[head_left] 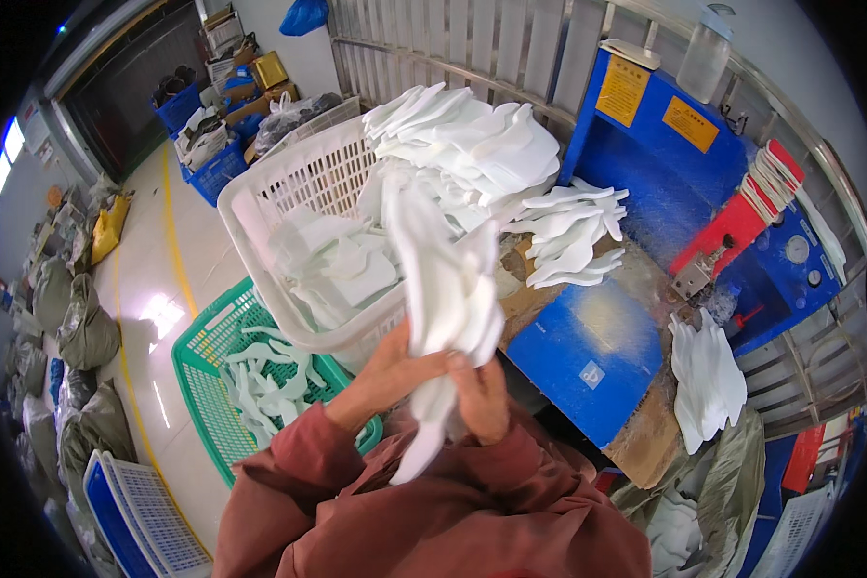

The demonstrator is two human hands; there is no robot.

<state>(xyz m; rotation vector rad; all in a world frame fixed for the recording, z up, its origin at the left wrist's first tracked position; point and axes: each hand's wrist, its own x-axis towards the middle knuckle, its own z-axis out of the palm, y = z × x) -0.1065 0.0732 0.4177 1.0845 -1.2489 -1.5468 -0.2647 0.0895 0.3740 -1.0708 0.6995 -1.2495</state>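
Two hands gripped a stack of white foam pieces (443,289)
Left hand (395,371) and right hand (482,395) fingers closed around its lower part, above a white basket (289,183)

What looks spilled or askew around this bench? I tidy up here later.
The white slatted plastic basket sits tilted on the bench, propped over the green slatted basket. Pale dust coats the blue machine. Both hands, left hand and right hand, grip a stack of white foam cutouts.
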